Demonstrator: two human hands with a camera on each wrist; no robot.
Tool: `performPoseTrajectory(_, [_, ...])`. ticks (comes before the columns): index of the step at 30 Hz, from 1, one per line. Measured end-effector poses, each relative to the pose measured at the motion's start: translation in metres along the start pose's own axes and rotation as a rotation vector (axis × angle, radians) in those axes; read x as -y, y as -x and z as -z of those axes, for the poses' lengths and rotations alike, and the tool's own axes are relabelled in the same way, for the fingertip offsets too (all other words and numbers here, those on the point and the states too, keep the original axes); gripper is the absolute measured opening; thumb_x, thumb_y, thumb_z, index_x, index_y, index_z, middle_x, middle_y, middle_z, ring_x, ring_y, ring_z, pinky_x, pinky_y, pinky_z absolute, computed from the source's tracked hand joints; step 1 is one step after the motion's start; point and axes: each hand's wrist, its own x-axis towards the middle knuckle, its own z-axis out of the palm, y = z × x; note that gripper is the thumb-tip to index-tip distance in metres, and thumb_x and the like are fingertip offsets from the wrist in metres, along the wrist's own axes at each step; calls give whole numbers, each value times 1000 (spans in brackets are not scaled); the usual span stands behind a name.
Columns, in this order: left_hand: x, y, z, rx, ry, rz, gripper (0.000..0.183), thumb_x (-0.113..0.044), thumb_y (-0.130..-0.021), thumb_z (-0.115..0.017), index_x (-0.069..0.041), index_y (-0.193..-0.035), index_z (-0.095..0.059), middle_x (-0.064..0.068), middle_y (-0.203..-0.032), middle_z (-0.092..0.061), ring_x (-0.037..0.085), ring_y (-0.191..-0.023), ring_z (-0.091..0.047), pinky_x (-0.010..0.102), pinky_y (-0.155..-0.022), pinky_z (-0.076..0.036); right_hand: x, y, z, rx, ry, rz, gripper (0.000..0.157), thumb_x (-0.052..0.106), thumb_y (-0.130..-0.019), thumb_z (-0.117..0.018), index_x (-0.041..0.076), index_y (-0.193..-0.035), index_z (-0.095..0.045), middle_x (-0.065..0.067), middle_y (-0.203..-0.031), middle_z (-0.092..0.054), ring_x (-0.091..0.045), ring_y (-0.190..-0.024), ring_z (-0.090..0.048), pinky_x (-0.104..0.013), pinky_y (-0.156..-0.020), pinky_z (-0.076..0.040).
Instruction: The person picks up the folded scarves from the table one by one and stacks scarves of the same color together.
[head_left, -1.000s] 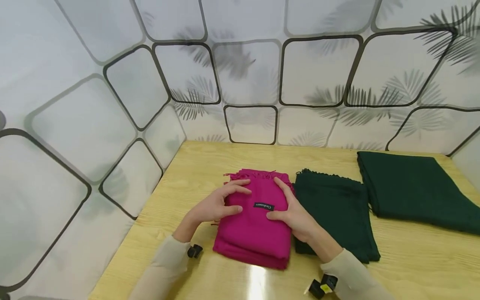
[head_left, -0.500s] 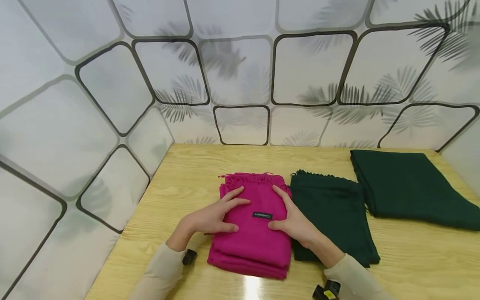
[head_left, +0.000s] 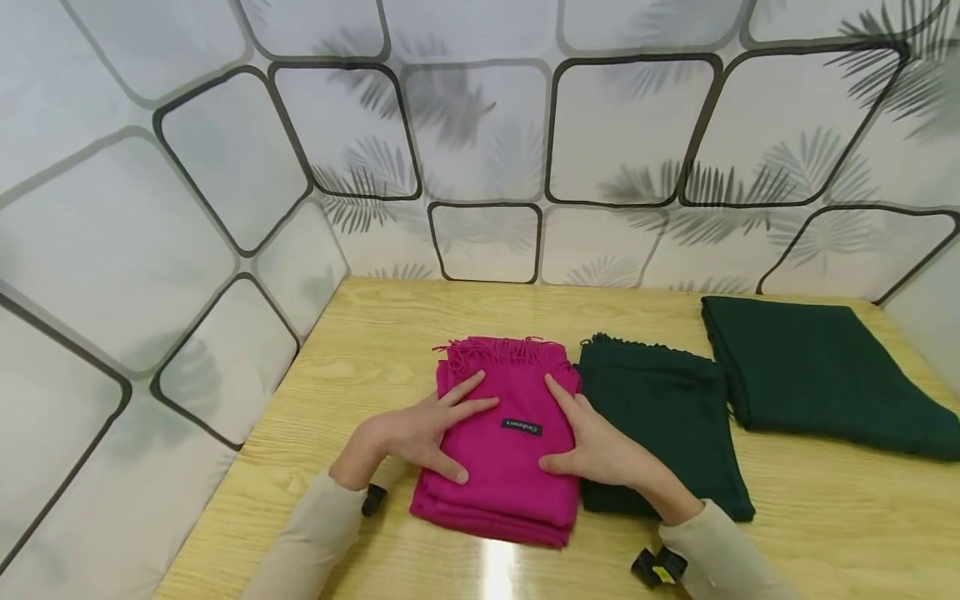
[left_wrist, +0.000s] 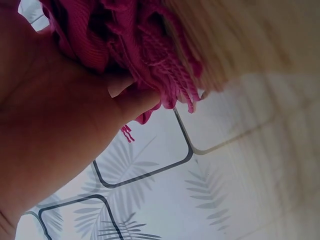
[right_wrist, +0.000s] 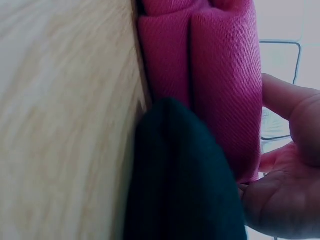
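Note:
A folded magenta scarf (head_left: 502, 492) lies on the wooden table, its fringe along the far end and a small dark label (head_left: 521, 427) on top. My left hand (head_left: 416, 429) rests on its left side with thumb and fingers spread. From the other side my right hand (head_left: 600, 450) touches it, thumb and forefinger laid on the top. Fringe strands (left_wrist: 170, 75) hang beside the left fingers in the left wrist view. In the right wrist view the scarf's stacked folds (right_wrist: 225, 75) stand beside the right hand (right_wrist: 290, 195).
A folded dark green scarf (head_left: 660, 417) with fringe lies directly right of the magenta one, close against it. Another dark green folded cloth (head_left: 825, 367) is farther right. Patterned walls rise behind and left of the table (head_left: 405, 325).
Both hands stay on the magenta scarf with small shifts; the left thumb has moved nearer the front and away from the right thumb. The head view has tilted and turned slightly.

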Motion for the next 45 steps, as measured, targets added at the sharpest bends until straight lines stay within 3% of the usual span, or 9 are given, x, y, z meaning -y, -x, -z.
performPoseTrajectory(3, [1,0,0,22,23,3,100,-41,-83,-80,-17,-160,-20,12,-166,9,40,-150,-2,61,-114,-24,-1,0,-1,17,8,-15,108,31,-82,-80,12,-161,-8,-30,-156,-17,-46,-144,-19,-59,-105,-38])
performPoseTrajectory(7, [1,4,1,29,63,27,101,-40,-82,-80,-18,-160,-20,9,-166,11,38,-151,-3,59,-114,-27,-2,-3,-3,30,36,-5,109,33,-82,-81,11,-161,-9,-28,-151,-25,-42,-137,-31,-52,-101,-43])
performPoseTrajectory(10, [1,8,1,23,72,47,101,-39,-82,-81,-18,-160,-20,8,-166,11,38,-151,-5,57,-113,-29,0,-4,-3,81,6,-7,111,33,-82,-81,14,-161,-5,-26,-147,-28,-34,-108,-58,-45,-80,-55])
performPoseTrajectory(14, [1,9,0,29,69,50,102,-42,-82,-80,-19,-160,-19,8,-166,12,38,-151,-6,56,-113,-30,1,-2,-2,161,-80,-56,114,31,-83,-81,19,-161,1,-26,-150,-23,-25,-68,-62,-40,-52,-55])
performPoseTrajectory(24, [-1,11,-5,19,84,94,101,-44,-81,-80,-23,-160,-19,5,-167,11,38,-150,-11,56,-111,-33,-3,-1,-5,179,-126,-52,114,31,-83,-81,23,-161,1,-26,-150,-20,-22,-76,-61,-39,-50,-55])
performPoseTrajectory(35, [-3,11,-8,7,86,78,101,-42,-81,-80,-19,-160,-21,9,-167,9,40,-149,-15,58,-111,-32,-9,4,-8,165,-130,-16,110,32,-83,-81,23,-161,-5,-24,-146,-26,-21,-91,-57,-38,-50,-55])
performPoseTrajectory(45, [-2,0,-6,-6,73,62,100,-43,-82,-80,-20,-159,-21,8,-167,9,39,-149,-14,58,-111,-32,-11,3,2,149,-118,-23,109,32,-84,-80,22,-161,-3,-26,-150,-20,-20,-75,-59,-39,-49,-54])
